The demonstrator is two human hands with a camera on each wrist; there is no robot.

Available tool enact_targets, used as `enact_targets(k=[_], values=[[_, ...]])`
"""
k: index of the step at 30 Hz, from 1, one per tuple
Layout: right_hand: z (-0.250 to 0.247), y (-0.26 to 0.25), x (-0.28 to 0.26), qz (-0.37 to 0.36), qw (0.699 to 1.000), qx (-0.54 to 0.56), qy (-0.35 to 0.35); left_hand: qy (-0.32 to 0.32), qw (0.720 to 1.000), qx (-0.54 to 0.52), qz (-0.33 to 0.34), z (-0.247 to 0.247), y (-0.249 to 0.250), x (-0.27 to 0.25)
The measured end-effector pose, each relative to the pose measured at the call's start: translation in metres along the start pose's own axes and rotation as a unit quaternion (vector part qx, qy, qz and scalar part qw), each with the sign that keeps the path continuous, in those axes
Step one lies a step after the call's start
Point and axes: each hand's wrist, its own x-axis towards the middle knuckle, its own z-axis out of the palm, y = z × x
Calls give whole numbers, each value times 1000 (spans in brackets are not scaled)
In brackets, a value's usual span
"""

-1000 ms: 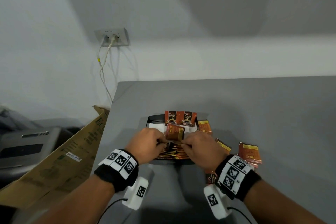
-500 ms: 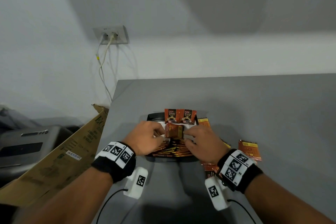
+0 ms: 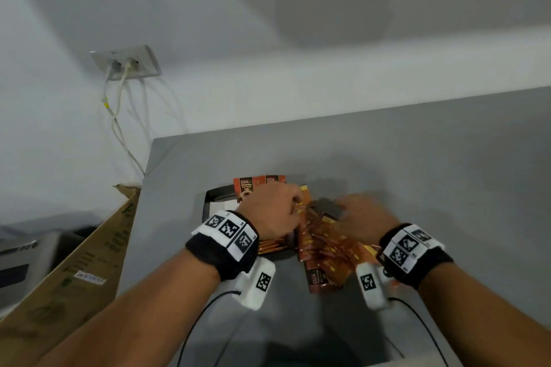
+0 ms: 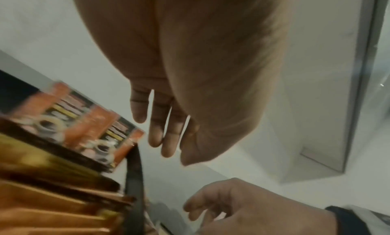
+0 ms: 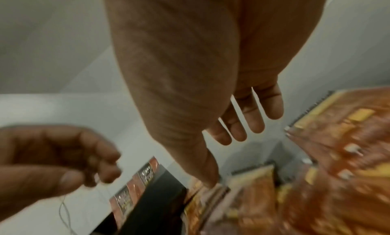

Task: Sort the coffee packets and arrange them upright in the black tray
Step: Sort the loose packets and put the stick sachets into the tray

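Note:
The black tray (image 3: 208, 202) lies on the grey table, with two orange coffee packets (image 3: 246, 188) upright at its far end and a row of packets (image 3: 271, 246) at its near end. A loose pile of orange packets (image 3: 328, 256) spreads just right of the tray. My left hand (image 3: 295, 202) hovers over the tray's right side; its fingers (image 4: 160, 130) hang loosely and hold nothing. My right hand (image 3: 348, 211) is over the pile with straight fingers (image 5: 253, 118), its thumb tip touching a packet edge. A silver-backed packet (image 3: 328, 208) sits between the hands.
The table's left edge runs close to the tray, with a cardboard box (image 3: 74, 271) leaning beyond it. A wall socket with white cables (image 3: 125, 65) is on the wall behind. Grey tabletop stretches to the right and towards me.
Both hands have let go of the packet they held over the tray's middle and moved right, to the tray's right edge and the pile. The head view has shifted.

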Motion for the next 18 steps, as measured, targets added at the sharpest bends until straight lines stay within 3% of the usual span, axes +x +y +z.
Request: enact_targets(k=[6,11,15,18], values=[[42,8,7,-16,999,-16,46,-126,960,248,7,32,50,45],[47,17,12,-1,998,32,57,-154,940,305,-16,57,51,64],[28,24,5,0,985,160,67,-162,933,320,-11,69,49,70],[5,36,-7,32,958,265,104,-171,940,294,-38,71,52,76]])
